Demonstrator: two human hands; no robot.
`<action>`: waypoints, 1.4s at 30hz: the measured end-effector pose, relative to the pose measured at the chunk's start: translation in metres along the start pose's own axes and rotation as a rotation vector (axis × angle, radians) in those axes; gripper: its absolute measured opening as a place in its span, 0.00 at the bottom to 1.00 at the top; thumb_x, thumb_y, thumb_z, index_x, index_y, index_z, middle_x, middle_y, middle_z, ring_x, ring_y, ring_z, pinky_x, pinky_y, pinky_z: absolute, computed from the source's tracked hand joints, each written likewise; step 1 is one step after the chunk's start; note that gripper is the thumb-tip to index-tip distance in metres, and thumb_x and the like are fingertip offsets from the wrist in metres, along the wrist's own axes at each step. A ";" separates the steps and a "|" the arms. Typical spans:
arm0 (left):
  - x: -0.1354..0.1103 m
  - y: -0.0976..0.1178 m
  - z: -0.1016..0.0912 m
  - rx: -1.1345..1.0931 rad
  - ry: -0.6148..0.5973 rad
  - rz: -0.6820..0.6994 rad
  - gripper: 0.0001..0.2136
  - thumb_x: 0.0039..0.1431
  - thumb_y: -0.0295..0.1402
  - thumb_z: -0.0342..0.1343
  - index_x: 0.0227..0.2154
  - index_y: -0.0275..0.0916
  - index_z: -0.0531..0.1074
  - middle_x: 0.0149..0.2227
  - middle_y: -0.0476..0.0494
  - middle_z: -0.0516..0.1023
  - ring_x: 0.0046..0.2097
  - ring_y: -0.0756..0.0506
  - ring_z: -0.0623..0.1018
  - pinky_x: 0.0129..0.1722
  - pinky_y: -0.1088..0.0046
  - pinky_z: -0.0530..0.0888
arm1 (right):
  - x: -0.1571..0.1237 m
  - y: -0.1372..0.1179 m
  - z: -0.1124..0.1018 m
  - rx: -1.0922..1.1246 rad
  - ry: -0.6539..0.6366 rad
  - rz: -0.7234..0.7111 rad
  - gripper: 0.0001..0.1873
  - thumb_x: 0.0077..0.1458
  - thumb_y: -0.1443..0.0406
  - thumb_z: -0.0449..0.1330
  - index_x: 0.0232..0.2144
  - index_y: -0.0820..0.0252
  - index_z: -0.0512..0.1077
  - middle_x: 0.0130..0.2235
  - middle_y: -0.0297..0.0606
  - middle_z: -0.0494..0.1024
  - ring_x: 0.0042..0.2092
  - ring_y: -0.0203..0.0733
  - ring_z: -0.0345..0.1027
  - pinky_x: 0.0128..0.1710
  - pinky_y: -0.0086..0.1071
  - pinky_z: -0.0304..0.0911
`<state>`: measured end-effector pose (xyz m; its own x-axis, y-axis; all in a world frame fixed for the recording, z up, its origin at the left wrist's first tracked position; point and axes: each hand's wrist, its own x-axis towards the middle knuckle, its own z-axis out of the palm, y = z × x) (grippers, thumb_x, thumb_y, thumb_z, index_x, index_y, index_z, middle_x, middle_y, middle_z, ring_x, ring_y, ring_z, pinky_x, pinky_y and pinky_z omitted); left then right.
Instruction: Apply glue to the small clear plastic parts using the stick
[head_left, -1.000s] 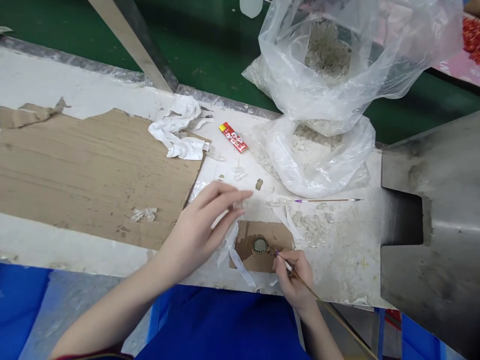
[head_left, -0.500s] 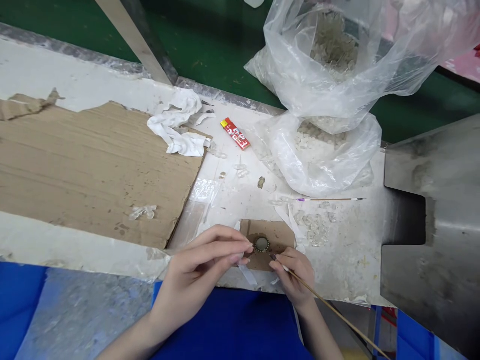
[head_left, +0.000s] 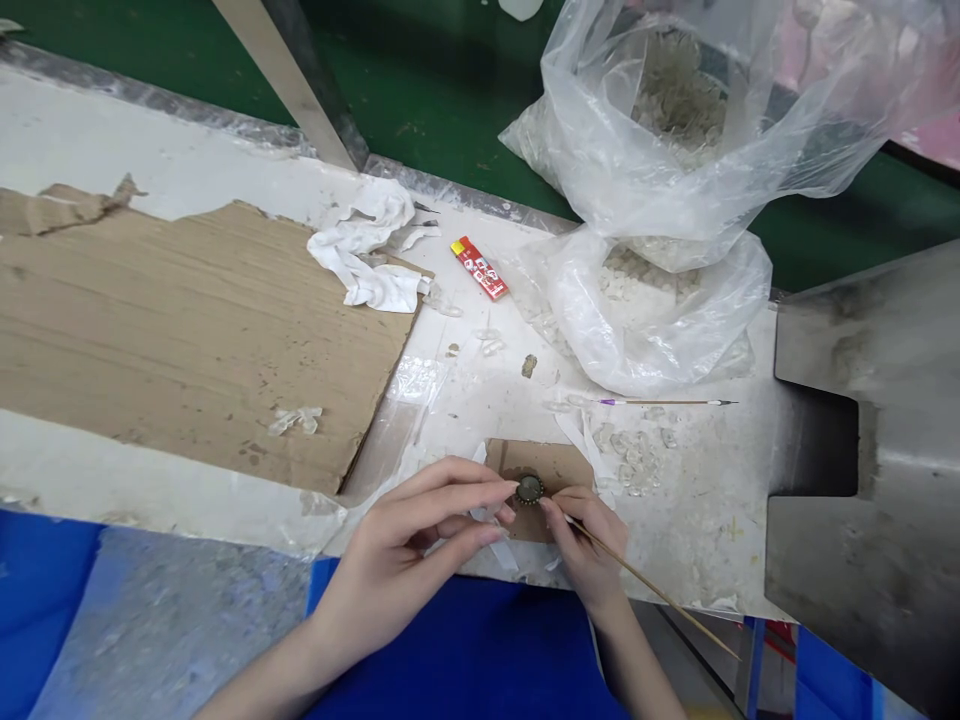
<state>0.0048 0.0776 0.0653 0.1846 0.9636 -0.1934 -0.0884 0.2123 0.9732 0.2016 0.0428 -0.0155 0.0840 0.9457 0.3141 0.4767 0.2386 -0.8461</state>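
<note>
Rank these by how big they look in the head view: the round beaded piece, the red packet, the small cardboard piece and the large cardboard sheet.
1. Large cardboard sheet
2. Small cardboard piece, partly covered
3. Red packet
4. Round beaded piece

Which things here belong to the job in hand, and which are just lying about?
Seem part of the job:
round beaded piece, at the left hand's fingertips
small cardboard under it
thin stick, held in the right hand

Seem just lying about:
red packet
white cloth
purple-ended brush
large cardboard sheet
</note>
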 end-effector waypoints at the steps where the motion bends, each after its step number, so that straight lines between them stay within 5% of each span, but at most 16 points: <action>1: -0.001 0.000 0.000 -0.026 0.014 -0.015 0.25 0.56 0.16 0.64 0.46 0.58 0.86 0.40 0.52 0.87 0.38 0.50 0.88 0.36 0.86 0.84 | 0.000 0.000 0.001 0.016 0.006 0.008 0.14 0.66 0.65 0.64 0.26 0.54 0.76 0.24 0.33 0.81 0.23 0.38 0.75 0.21 0.28 0.70; 5: -0.002 0.001 0.000 -0.030 0.046 -0.039 0.26 0.53 0.14 0.67 0.44 0.57 0.86 0.38 0.54 0.89 0.38 0.49 0.89 0.42 0.84 0.84 | 0.003 -0.002 -0.002 0.111 0.049 0.053 0.13 0.64 0.65 0.66 0.25 0.54 0.76 0.22 0.31 0.79 0.22 0.38 0.73 0.20 0.28 0.67; 10: 0.000 0.005 0.003 0.141 0.016 0.171 0.20 0.51 0.14 0.65 0.39 0.47 0.88 0.34 0.50 0.88 0.34 0.51 0.86 0.35 0.87 0.81 | 0.009 -0.010 -0.009 0.250 0.192 0.146 0.10 0.68 0.65 0.60 0.31 0.54 0.75 0.20 0.27 0.73 0.18 0.35 0.63 0.15 0.27 0.57; 15: -0.001 0.004 0.013 0.157 -0.003 0.208 0.16 0.53 0.14 0.64 0.37 0.42 0.86 0.32 0.47 0.88 0.31 0.49 0.86 0.35 0.83 0.82 | 0.016 -0.034 -0.013 0.375 0.271 0.172 0.11 0.70 0.59 0.59 0.33 0.53 0.74 0.21 0.25 0.67 0.17 0.33 0.58 0.14 0.26 0.52; 19: -0.003 0.003 0.021 0.145 -0.059 0.227 0.14 0.54 0.15 0.65 0.37 0.40 0.87 0.34 0.42 0.88 0.34 0.47 0.86 0.35 0.80 0.83 | 0.025 -0.059 -0.014 0.463 0.270 0.132 0.12 0.69 0.57 0.61 0.33 0.52 0.74 0.23 0.26 0.66 0.17 0.33 0.56 0.13 0.26 0.53; 25: -0.008 0.004 0.023 -0.089 -0.018 0.077 0.13 0.52 0.20 0.74 0.39 0.43 0.86 0.30 0.46 0.89 0.29 0.48 0.86 0.32 0.81 0.84 | 0.031 -0.080 -0.009 0.673 0.186 0.106 0.10 0.72 0.61 0.58 0.37 0.53 0.77 0.25 0.26 0.62 0.16 0.32 0.52 0.08 0.25 0.48; 29: -0.007 0.008 0.018 -0.059 -0.064 0.162 0.02 0.57 0.33 0.74 0.32 0.42 0.88 0.28 0.43 0.89 0.28 0.46 0.86 0.30 0.80 0.84 | 0.032 -0.083 -0.008 0.751 0.193 0.108 0.11 0.72 0.61 0.56 0.39 0.54 0.77 0.27 0.26 0.61 0.14 0.29 0.43 0.05 0.25 0.45; 32: -0.004 0.008 0.018 0.008 -0.073 0.226 0.07 0.63 0.38 0.69 0.32 0.41 0.88 0.26 0.41 0.88 0.26 0.46 0.85 0.26 0.79 0.83 | 0.033 -0.086 -0.012 0.781 0.205 0.116 0.11 0.72 0.60 0.56 0.39 0.53 0.77 0.26 0.24 0.57 0.13 0.28 0.40 0.04 0.25 0.42; 37: -0.002 0.001 0.024 0.106 -0.040 0.255 0.07 0.65 0.32 0.67 0.30 0.40 0.86 0.23 0.46 0.84 0.20 0.49 0.78 0.20 0.79 0.77 | 0.032 -0.092 -0.008 0.874 0.123 0.217 0.14 0.73 0.56 0.54 0.35 0.50 0.73 0.27 0.23 0.54 0.11 0.25 0.38 0.04 0.23 0.35; 42: -0.001 -0.009 0.036 0.067 -0.031 0.163 0.08 0.64 0.28 0.66 0.27 0.39 0.82 0.21 0.50 0.79 0.21 0.50 0.77 0.22 0.79 0.77 | 0.035 -0.091 0.005 0.974 0.177 0.295 0.15 0.74 0.56 0.52 0.34 0.49 0.70 0.27 0.22 0.54 0.12 0.26 0.34 0.04 0.22 0.37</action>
<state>0.0403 0.0689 0.0614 0.2036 0.9786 -0.0292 -0.0541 0.0411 0.9977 0.1571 0.0549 0.0706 0.2482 0.9683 0.0293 -0.4925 0.1522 -0.8569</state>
